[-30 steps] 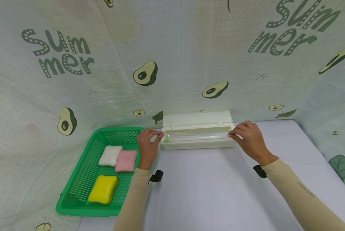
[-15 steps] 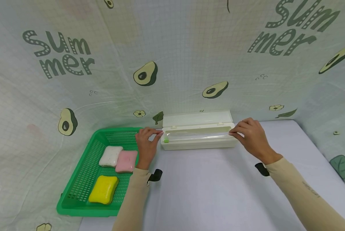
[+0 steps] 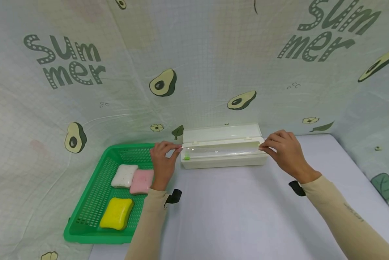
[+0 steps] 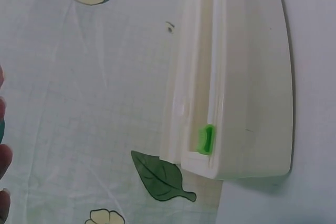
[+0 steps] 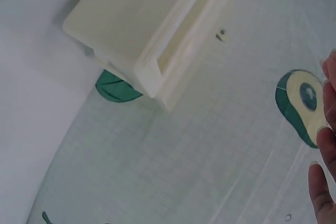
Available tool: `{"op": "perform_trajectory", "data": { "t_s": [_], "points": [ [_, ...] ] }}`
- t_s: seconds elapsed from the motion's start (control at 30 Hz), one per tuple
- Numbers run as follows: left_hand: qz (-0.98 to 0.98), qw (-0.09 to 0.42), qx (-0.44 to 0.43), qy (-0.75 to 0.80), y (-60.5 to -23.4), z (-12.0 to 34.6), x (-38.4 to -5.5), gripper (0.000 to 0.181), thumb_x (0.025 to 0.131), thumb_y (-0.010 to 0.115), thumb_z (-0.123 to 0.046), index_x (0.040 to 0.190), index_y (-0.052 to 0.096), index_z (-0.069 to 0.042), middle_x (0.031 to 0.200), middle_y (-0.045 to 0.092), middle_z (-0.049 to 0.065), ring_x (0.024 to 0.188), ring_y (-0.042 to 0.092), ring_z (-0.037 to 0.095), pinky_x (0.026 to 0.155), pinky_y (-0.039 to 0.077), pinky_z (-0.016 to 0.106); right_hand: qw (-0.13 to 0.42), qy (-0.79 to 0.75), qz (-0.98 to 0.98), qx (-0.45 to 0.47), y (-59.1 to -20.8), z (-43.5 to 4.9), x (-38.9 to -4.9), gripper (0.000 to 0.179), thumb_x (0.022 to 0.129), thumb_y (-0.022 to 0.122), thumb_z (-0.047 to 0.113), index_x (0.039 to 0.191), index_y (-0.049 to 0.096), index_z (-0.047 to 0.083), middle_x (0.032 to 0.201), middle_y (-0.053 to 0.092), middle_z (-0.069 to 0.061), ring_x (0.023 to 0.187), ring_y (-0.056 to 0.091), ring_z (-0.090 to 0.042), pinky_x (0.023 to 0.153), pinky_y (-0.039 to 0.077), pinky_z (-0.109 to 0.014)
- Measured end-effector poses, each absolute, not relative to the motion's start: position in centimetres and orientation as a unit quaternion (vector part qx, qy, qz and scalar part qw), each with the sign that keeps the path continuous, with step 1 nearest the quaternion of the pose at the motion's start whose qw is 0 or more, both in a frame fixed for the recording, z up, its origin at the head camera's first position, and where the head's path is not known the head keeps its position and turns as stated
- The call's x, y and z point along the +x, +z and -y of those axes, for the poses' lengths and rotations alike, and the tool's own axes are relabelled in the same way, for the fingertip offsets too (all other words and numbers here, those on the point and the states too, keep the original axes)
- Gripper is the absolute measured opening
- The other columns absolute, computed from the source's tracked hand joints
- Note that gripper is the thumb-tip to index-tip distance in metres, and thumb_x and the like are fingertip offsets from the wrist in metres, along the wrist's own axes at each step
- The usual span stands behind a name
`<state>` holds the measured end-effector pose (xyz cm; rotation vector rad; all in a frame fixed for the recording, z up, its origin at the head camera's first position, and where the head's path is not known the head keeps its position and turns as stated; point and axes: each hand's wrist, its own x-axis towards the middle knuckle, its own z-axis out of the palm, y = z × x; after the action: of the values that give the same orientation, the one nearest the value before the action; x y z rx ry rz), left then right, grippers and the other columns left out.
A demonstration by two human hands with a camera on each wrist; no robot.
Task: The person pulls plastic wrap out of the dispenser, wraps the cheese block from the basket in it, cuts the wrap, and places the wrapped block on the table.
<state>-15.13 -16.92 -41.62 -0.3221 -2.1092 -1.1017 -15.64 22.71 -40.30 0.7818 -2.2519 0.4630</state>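
Observation:
A long white cling film dispenser (image 3: 225,161) stands at the back of the table, its lid (image 3: 222,133) tipped back against the cloth. Clear plastic wrap (image 3: 221,150) stretches across its opening. The left hand (image 3: 163,162) pinches the wrap's left corner between thumb and forefinger, and the right hand (image 3: 285,154) pinches the right end in the same way. A green slider (image 4: 206,139) sits at the dispenser's left end. Only a few fingertips of each hand enter the wrist views, at the outer edges.
Left of the dispenser, a green plastic basket (image 3: 71,229) holds a white soap bar (image 3: 124,176), a pink soap bar (image 3: 142,181) and a yellow soap bar (image 3: 116,213). Avocado-printed cloth (image 3: 201,72) hangs behind the white table (image 3: 230,213).
Both hands have risen slightly and spread a little apart, still pinching the wrap. Its front edge now shows as a line lifted higher across the opening. Dispenser and basket stay put.

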Motion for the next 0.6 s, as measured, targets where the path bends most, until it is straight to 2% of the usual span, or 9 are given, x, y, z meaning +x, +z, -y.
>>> {"op": "perform_trajectory", "data": {
  "t_s": [0.27, 0.6],
  "points": [
    [0.821, 0.358, -0.131, -0.425, -41.2, 17.2, -15.0, 0.009, 0.086, 0.087, -0.004, 0.094, 0.084, -0.003, 0.090, 0.072, 0.011, 0.095, 0.057, 0.033, 0.091, 0.030, 0.051, 0.360, 0.185, 0.861, 0.308, -39.6, -22.9, -15.4, 0.029, 0.064, 0.095, -0.008, 0.085, 0.079, 0.002, 0.081, 0.074, -0.010, 0.085, 0.060, -0.031, 0.076, 0.046, -0.049],
    [0.816, 0.361, -0.140, -0.428, -40.6, 17.5, -14.8, 0.009, 0.087, 0.086, -0.005, 0.095, 0.084, -0.002, 0.092, 0.072, 0.013, 0.094, 0.057, 0.034, 0.092, 0.030, 0.051, 0.361, 0.151, 0.864, 0.318, -38.9, -23.2, -15.3, 0.028, 0.067, 0.094, -0.004, 0.086, 0.075, 0.003, 0.084, 0.072, -0.010, 0.089, 0.059, -0.034, 0.078, 0.048, -0.053]
  ]
}}
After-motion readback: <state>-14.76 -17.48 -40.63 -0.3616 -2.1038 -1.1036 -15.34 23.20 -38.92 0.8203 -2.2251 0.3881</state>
